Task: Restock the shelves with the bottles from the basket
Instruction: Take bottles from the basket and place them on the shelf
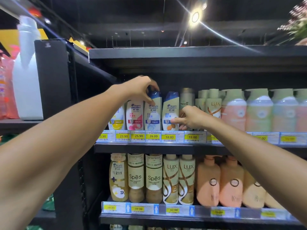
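Hands at the upper shelf [166, 145]: left hand [141, 87] pinches the blue cap of a Head & Shoulders bottle [152, 112], right hand [191, 117] fingers curl against its neighbour [171, 112]; best seated upright, label forward, flush in line.

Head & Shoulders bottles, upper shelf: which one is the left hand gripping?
The third bottle from the left, blue-and-white label: the left hand pinches its blue cap. The others' caps are untouched.
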